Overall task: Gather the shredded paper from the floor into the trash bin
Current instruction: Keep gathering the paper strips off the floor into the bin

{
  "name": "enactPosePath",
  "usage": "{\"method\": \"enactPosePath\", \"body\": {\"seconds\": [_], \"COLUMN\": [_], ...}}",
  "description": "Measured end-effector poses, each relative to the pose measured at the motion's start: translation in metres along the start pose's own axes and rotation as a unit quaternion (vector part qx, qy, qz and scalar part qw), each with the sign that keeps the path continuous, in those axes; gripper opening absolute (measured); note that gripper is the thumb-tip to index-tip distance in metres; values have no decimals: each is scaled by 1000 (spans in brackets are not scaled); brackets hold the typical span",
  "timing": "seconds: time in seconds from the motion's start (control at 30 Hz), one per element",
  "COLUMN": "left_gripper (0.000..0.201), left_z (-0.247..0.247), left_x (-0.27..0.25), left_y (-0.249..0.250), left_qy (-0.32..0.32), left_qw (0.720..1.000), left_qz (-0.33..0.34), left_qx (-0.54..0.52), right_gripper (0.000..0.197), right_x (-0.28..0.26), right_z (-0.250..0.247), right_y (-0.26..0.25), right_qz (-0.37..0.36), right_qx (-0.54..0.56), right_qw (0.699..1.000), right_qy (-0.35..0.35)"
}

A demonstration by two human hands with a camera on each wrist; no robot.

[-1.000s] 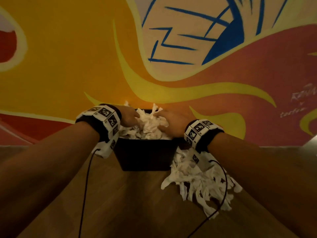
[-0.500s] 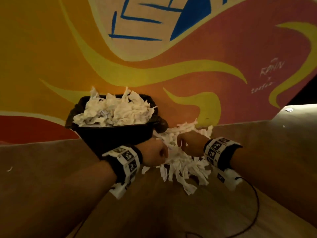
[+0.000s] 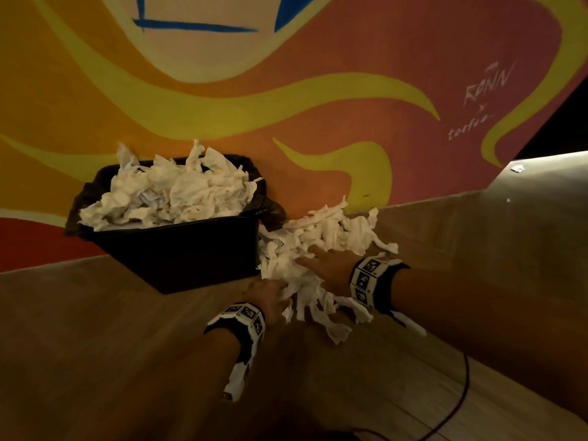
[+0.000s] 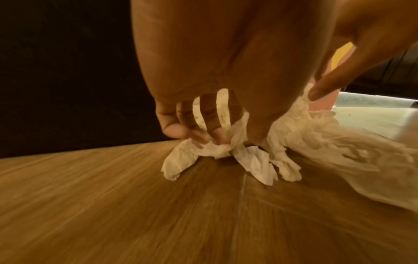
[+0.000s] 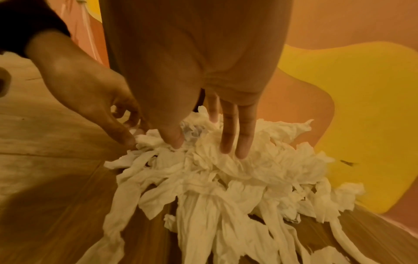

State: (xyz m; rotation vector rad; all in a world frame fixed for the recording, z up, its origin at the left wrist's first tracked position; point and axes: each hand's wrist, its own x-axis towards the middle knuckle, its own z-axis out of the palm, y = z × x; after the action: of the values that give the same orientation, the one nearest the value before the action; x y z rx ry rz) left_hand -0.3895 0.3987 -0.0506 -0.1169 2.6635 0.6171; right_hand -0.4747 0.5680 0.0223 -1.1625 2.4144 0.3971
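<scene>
**Still more paper to lift beside a heaped bin**

Plainly, the step in hand was another scoop. The shredded paper (image 3: 321, 249) left on the floor (image 3: 127, 345) lay in a pile just to the right of the trash bin (image 3: 191, 249), against the painted wall (image 3: 286, 90); the bin itself was already heaped above its rim. The left hand (image 3: 267, 294) was at the near edge of the pile, its fingers (image 4: 203, 130) curled and pinching a few strips against the boards. The right hand (image 3: 327, 265) lay spread on top, fingers (image 5: 233, 135) straight and pressing into the heap. Judging by this, the next move called for drawing both hands together under the pile, then carrying the bundle left over the rim, where loose strips might slide off the full mound.
</scene>
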Motion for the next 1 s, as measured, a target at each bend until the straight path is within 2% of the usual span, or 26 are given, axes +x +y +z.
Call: {"method": "enactPosePath", "body": {"seconds": [0.2,0.3,0.37,0.43,0.53,0.63,0.7,0.77,0.83,0.9,0.97,1.0], "left_gripper": [26,30,35,39,41,27,16,15,22,20,13,13], "left_z": [10,15,16,14,8,4,2,-2,-3,-2,1,3], "left_x": [-13,-21,-25,-31,-39,-42,-42,-42,-41,-40,-38,-37], "left_y": [-5,-3,-3,-5,-16,-30,-38,-46,-51,-53,-53,-51], "left_qy": [27,44,59,84,172,234,285,316,309,315,311,280], "left_qw": [998,989,973,952,917,888,870,854,852,866,886,901], "left_qz": [-23,-28,-53,-96,-138,-149,-146,-133,-123,-123,-127,-129], "left_qx": [-54,-136,-214,-279,-334,-368,-375,-391,-404,-369,-319,-305], "right_gripper": [52,36,34,34,29,26,28,28,34,30,21,20], "right_x": [4,6,3,0,-3,-4,-4,-5,-7,-8,-7,-7], "right_z": [-4,-12,-17,-19,-20,-25,-27,-27,-26,-24,-20,-17], "right_y": [-5,-7,-6,-4,-4,-8,-10,-11,-12,-16,-18,-19], "right_qz": [-16,-19,-29,-50,-75,-73,-68,-55,-49,-49,-43,-41], "right_qx": [-32,-10,33,65,116,203,244,285,334,371,348,331], "right_qw": [999,1000,999,996,983,958,945,932,917,907,919,927], "right_qy": [-4,-20,-13,27,124,189,206,218,213,192,180,171]}}
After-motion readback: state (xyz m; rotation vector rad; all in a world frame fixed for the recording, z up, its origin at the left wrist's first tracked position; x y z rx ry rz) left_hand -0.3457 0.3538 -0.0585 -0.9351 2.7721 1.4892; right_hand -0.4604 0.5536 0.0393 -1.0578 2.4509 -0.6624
